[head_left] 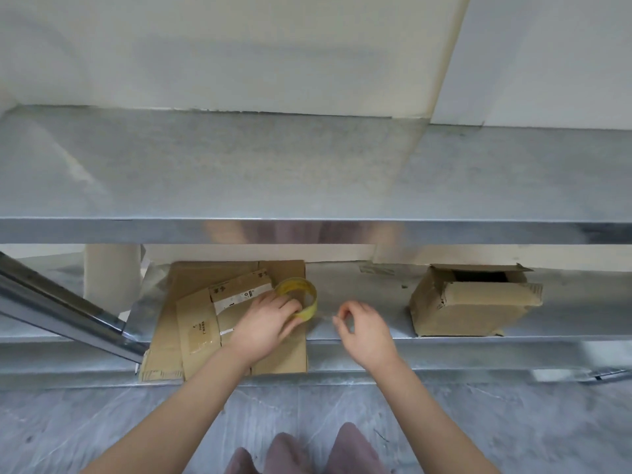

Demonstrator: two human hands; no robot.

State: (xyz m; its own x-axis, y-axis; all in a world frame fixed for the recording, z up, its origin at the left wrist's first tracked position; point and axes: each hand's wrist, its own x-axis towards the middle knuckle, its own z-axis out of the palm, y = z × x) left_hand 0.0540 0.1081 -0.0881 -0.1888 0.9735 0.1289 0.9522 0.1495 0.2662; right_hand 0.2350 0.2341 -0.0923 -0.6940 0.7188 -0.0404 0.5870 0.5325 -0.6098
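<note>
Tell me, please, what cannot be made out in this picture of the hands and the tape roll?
Head view: whether the right hand pinches a tape end; any clear strip is too thin and blurred.
Head view: the open box's inside, dark behind its flaps.
Head view: label print on the flattened cardboard, too small, partly under the left hand holding the tape roll.

Own body, from the head camera: my left hand (265,328) and right hand (364,328) are bare. So are the left forearm (178,405) and right forearm (427,405), all the way to the bottom edge of the view, where they look broader. Clothing: dusty mauve fabric (290,453) at bottom centre, matte, showing as three soft rounded lobes; I cannot tell which garment it is. A blurred mauve patch of the same tone reflects in the upper shelf's front edge (307,230).
</note>
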